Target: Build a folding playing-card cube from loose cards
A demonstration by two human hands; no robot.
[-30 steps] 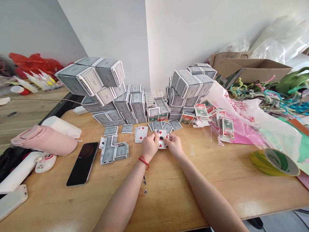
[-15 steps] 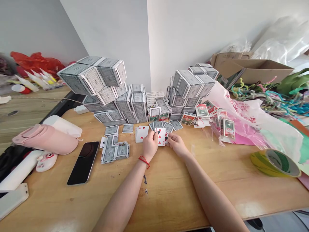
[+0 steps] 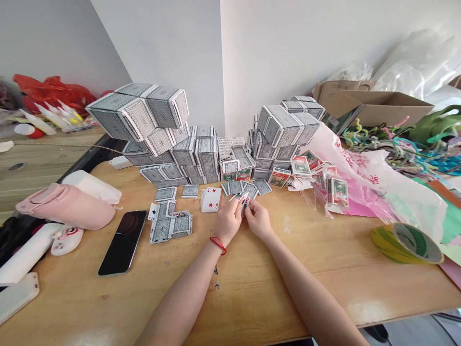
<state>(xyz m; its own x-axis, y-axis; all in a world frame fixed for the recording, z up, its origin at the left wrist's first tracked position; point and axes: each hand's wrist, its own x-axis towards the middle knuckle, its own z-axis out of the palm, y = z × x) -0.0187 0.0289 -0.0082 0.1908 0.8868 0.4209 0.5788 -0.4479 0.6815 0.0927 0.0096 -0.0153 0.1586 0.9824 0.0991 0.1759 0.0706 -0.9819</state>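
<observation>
My left hand (image 3: 228, 222), with a red string at its wrist, is closed on a playing card (image 3: 244, 197) seen almost edge-on. Close against it, my right hand (image 3: 258, 219) pinches a card too, mostly hidden by the fingers. A face-up pile of cards (image 3: 211, 200) with a two of hearts on top lies just left of my hands. Behind them, several face-down cards (image 3: 261, 186) are spread on the table. Joined folded cards (image 3: 171, 223) lie farther left, with a two of spades (image 3: 154, 212) at their edge.
Stacked blocks of folded cards (image 3: 206, 151) stand at the back, left and right. A phone (image 3: 123, 242) and pink bottle (image 3: 68, 206) lie left. Card boxes (image 3: 301, 166), a plastic bag (image 3: 378, 178) and a tape roll (image 3: 408, 242) are at right; a cardboard box (image 3: 382, 108) is behind.
The three of hearts that faced me flat in my left hand is now turned nearly edge-on. My hands have come closer together, the right one moving left.
</observation>
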